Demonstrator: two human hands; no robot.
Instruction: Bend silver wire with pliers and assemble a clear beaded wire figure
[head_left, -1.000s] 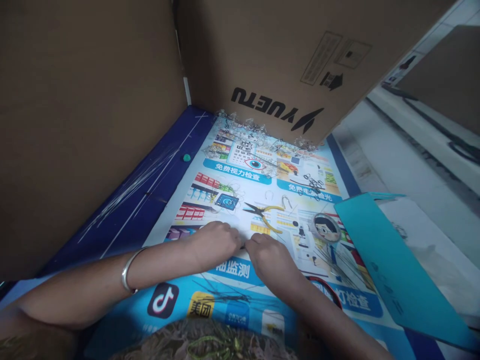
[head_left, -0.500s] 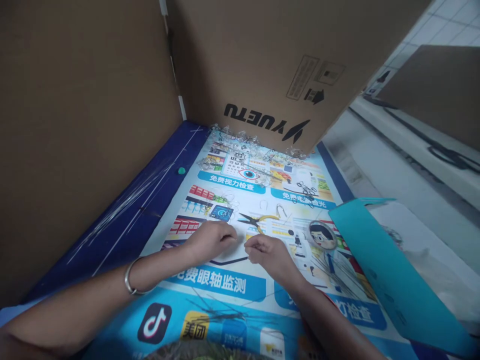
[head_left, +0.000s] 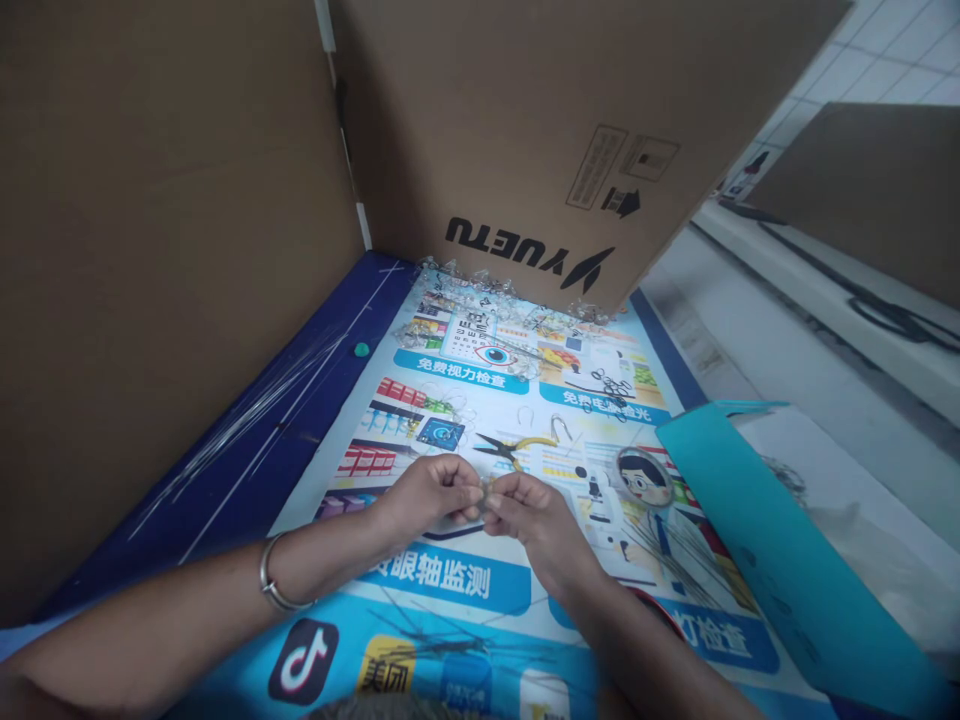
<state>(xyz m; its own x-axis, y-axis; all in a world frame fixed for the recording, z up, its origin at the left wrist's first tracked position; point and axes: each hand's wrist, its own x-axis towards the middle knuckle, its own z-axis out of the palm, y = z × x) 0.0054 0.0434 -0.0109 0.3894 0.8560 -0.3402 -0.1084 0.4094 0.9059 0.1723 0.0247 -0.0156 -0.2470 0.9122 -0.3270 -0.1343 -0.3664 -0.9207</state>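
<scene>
Over the printed mat (head_left: 517,590), my left hand (head_left: 439,492) and my right hand (head_left: 529,510) meet with thumbs and forefingers pinched close together. Something thin, perhaps a piece of wire, seems to be between the fingertips, but it is too small to make out. Just beyond the hands lie pliers (head_left: 517,447) with yellow handles and dark jaws. Bent wire hooks (head_left: 560,428) rest beside the pliers. Nearer my body, dark straight wires (head_left: 442,640) are scattered across the mat.
Cardboard panels (head_left: 540,120) stand behind and to the left. Many bent wire pieces (head_left: 510,290) lie along the back panel's foot. Long silvery wires (head_left: 240,425) lie at left near a green lump (head_left: 361,349). A teal folder (head_left: 787,540) and a round badge (head_left: 645,477) are at right.
My hands were together in fists, then came slightly apart, and now meet again at the fingertips with the palms turned more upward. The camera view has tilted a little.
</scene>
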